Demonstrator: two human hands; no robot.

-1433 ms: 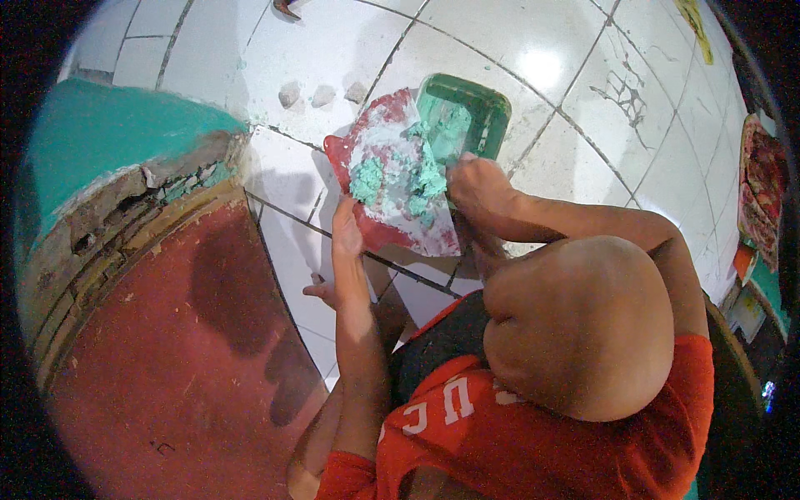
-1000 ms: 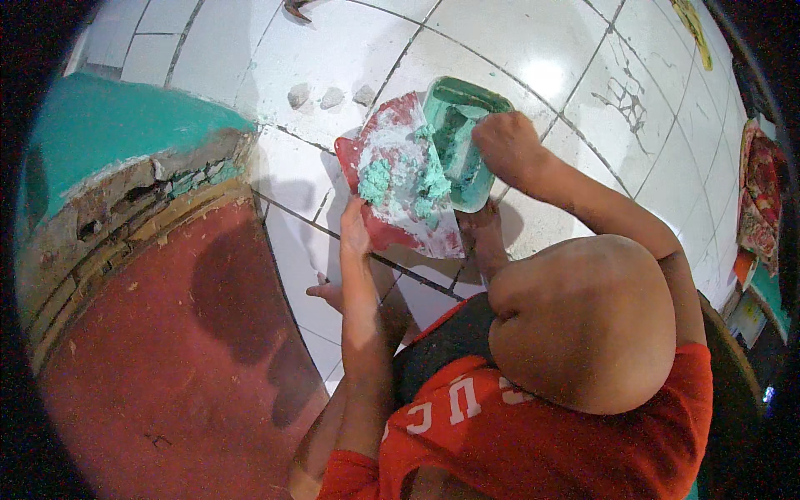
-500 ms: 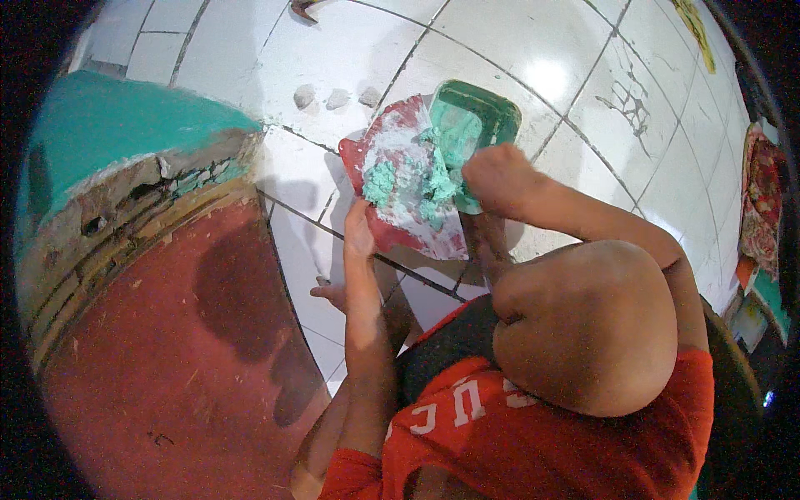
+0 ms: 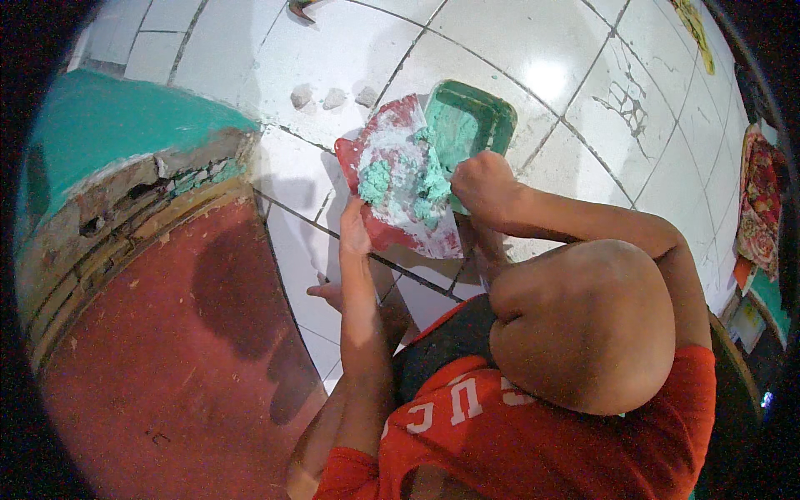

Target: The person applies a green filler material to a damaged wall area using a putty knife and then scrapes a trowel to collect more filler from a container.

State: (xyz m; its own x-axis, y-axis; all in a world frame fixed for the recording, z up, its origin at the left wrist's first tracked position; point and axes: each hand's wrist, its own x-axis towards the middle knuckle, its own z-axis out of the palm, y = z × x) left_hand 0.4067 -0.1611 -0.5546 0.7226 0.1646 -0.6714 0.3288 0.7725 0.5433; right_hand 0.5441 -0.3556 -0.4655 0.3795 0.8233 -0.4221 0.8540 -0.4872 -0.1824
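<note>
My left hand point(image 4: 355, 229) grips the near left edge of a flat red board point(image 4: 392, 237) smeared with white. Clumps of mint-green putty point(image 4: 431, 182) lie on the board, in a left mound and a longer right heap. My right hand point(image 4: 486, 188) is closed in a fist at the board's right side, by the putty heap; whatever it grips is hidden behind the fingers. Just beyond that fist a green rectangular tub point(image 4: 502, 107), coated inside with mint-green paste, rests on the tiles, its near left side partly covered by the board.
Three whitish lumps point(image 4: 334, 99) sit on the white tiled floor point(image 4: 533, 50) left of the board. A teal ledge point(image 4: 142, 112) with a broken edge stands left, above a red surface point(image 4: 158, 333). My bent knee point(image 4: 592, 325) is close to my right arm. Floral cloth point(image 4: 758, 208) hangs far right.
My right fist has moved a little left, closer to the putty on the board. The left hand keeps its hold on the board, and the whole view has shifted slightly.
</note>
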